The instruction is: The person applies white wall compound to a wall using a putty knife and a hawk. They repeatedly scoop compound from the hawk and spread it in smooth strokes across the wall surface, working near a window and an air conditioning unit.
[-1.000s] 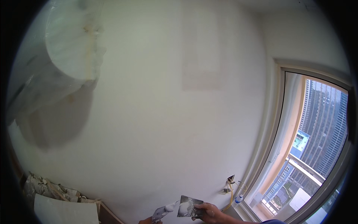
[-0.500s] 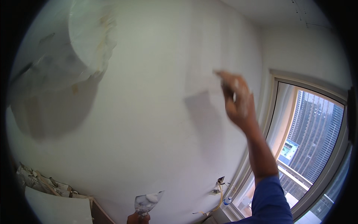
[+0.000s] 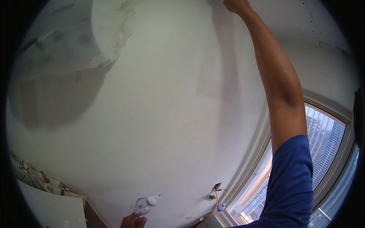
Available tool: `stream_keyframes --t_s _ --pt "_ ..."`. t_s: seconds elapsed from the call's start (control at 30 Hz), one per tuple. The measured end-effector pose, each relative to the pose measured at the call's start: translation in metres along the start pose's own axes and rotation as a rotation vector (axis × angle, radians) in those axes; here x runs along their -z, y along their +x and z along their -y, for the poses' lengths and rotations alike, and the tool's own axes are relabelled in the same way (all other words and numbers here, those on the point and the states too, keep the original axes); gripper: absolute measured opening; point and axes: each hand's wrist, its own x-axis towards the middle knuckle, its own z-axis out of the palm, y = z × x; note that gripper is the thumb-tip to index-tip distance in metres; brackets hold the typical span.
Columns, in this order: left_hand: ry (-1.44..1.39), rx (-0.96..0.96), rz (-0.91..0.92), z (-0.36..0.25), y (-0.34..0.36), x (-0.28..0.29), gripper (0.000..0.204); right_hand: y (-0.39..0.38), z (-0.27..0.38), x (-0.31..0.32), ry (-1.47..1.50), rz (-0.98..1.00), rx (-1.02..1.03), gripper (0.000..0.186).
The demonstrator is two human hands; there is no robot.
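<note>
At the lower edge my left hand (image 3: 131,221) is closed round the handle of a putty knife (image 3: 142,207). Its wide blade points up and carries a lump of white putty (image 3: 152,200). My right arm stretches up the right side of the white wall (image 3: 152,102). High at the top edge, my right hand (image 3: 236,6) is closed and partly cut off by the picture's rim. What it grips, if anything, does not show. The arm's shadow lies on the wall beside it.
A plastic-wrapped object (image 3: 68,41) juts out at upper left. A window (image 3: 327,133) stands to the right. Low on the wall, yellow wires (image 3: 216,201) hang from an open socket box (image 3: 217,186), near a bottle (image 3: 221,207). A white panel (image 3: 53,205) with debris behind it sits lower left.
My right hand has risen from the middle of the wall to the top edge, the arm now straighter. My left hand keeps the putty knife low. The view has shifted slightly.
</note>
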Motion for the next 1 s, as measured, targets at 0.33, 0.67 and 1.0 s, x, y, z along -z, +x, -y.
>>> stream_keyframes --t_s 0.33,0.67,1.0 --pt "-0.023 0.037 0.015 0.004 0.005 -0.001 0.03 0.002 -0.018 -0.015 -0.103 0.008 -0.044 0.044" --pt "-0.03 0.026 0.032 0.0 0.006 0.0 0.03 -0.077 -0.028 -0.026 -0.01 -0.091 0.213 0.034" --pt "-0.321 0.291 0.103 -0.001 0.001 0.004 0.022 -0.231 0.058 0.063 0.34 -0.049 -0.188 0.037"
